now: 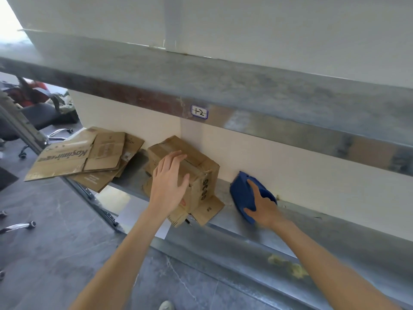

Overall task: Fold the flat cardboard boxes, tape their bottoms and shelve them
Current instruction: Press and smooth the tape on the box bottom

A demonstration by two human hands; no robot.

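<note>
- Left hand [169, 179], fingers spread, rests on the folded box [202, 170] on the metal shelf [234, 229].
- Right hand [264, 208] grips the blue tape dispenser [240, 193] beside the box.
- Flat cardboard [85, 157] lies further left.

Matt cardboard box [196, 173], dull scuffed metal shelf [257, 238], blue plastic dispenser [242, 195].

Cream wall [290, 166] behind a grey metal shelf rack [268, 86], a small white label [199, 112] stuck to the upper beam. Dark grey veined floor [55, 220] below; at left a dark office chair [33, 117] on chrome castor legs, piled with clothing. Bright white light [9, 23] at the top left corner.
</note>
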